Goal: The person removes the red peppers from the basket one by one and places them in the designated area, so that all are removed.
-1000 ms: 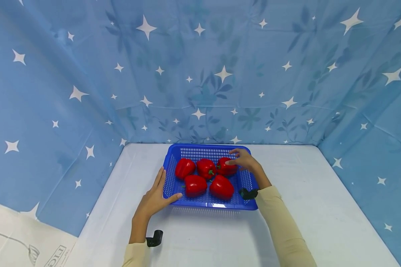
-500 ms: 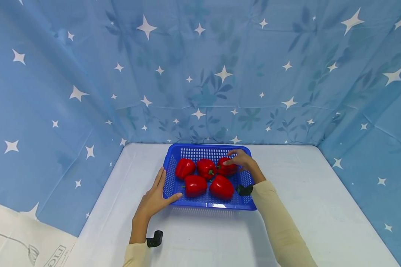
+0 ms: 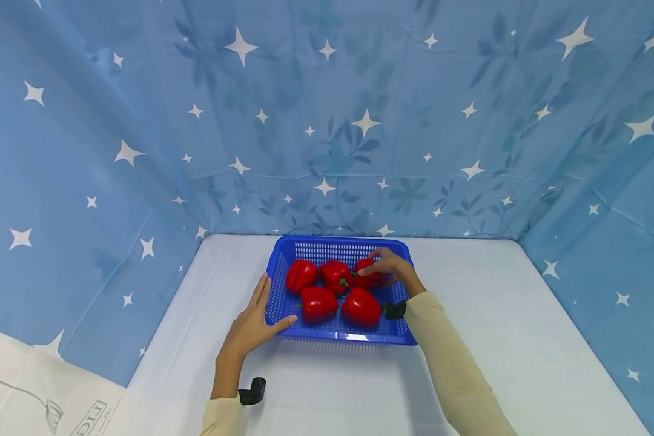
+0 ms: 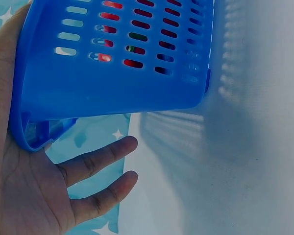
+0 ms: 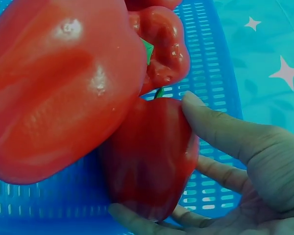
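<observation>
Several glossy red bell peppers lie in a blue slotted plastic basket (image 3: 338, 336) on the white table. My right hand (image 3: 389, 266) reaches into the basket and grips the back-right bell pepper (image 5: 149, 152). Its thumb is at the pepper's stem end, and the fingers curl round the other side. My left hand (image 3: 252, 321) rests at the basket's front-left corner, thumb over the front rim, fingers straight along the left side. In the left wrist view, two fingers (image 4: 98, 161) stretch out straight and apart below the basket rim.
The other bell peppers (image 3: 302, 276) lie left of and in front of the gripped one. A large bell pepper (image 5: 63, 88) hides part of the right wrist view. A blue star-patterned sheet (image 3: 327, 139) hangs behind the table (image 3: 485, 290) and at its sides.
My right hand has shifted slightly left and lower onto the back-right bell pepper, its fingers closing round it. The right forearm has swung a little left. The left hand stays in place.
</observation>
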A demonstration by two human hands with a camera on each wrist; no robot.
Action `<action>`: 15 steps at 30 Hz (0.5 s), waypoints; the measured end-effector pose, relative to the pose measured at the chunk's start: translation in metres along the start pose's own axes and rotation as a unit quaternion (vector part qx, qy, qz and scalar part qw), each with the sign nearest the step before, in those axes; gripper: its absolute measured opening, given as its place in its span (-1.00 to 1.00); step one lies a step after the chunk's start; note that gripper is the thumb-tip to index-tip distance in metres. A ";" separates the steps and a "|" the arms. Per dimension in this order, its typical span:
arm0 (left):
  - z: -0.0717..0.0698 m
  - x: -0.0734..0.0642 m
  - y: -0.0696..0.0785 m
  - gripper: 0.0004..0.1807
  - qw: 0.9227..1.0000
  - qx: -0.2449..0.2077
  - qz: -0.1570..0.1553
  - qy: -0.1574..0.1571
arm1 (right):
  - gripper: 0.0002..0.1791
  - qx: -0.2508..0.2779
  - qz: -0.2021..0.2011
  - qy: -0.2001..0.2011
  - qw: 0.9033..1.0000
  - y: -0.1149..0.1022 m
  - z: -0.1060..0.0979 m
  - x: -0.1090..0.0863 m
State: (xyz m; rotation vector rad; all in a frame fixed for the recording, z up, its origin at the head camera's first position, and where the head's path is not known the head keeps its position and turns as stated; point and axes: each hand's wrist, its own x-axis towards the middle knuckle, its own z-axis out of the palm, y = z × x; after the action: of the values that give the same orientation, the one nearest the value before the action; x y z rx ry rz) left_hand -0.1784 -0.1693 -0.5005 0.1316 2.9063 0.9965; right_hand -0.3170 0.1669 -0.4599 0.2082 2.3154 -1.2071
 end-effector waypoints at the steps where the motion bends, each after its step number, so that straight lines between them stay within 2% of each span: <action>1: 0.000 0.000 0.000 0.28 1.000 -0.001 -0.001 -0.001 | -0.23 0.001 0.001 -0.001 1.000 0.000 0.000 0.000; 15: -0.001 -0.001 0.001 0.28 1.000 -0.008 -0.004 -0.005 | -0.13 -0.011 0.017 -0.026 0.999 0.001 0.010 0.005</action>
State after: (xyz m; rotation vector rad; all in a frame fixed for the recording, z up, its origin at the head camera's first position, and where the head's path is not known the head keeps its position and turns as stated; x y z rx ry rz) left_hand -0.1770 -0.1691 -0.4991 0.1242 2.8874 1.0147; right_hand -0.3167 0.1591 -0.4676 0.2052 2.2697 -1.1553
